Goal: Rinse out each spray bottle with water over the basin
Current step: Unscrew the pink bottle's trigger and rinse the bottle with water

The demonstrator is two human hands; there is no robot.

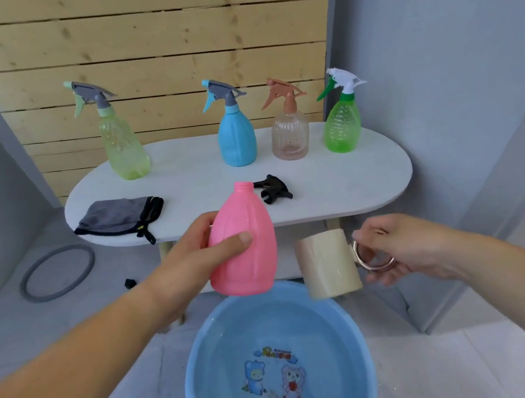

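Note:
My left hand point(194, 258) grips a pink spray bottle point(243, 236) with no spray head, held upright above the far rim of the blue basin point(205, 340), which holds water. To its right, my right hand point(401, 248) holds a beige cup point(327, 264) by its metal ring handle point(373, 256), just beyond the basin's rim. The bottle's black spray head point(273, 188) lies on the white table point(337, 179). Along the table's back stand a yellow-green bottle point(124, 149), a blue bottle point(236, 137), a clear peach bottle point(289, 131) and a green bottle point(342, 123), all with spray heads on.
A grey cloth point(118, 216) lies on the table's left part. A grey ring point(58, 271) and a small black piece point(130, 283) lie on the floor at left. A wooden slat wall stands behind the table.

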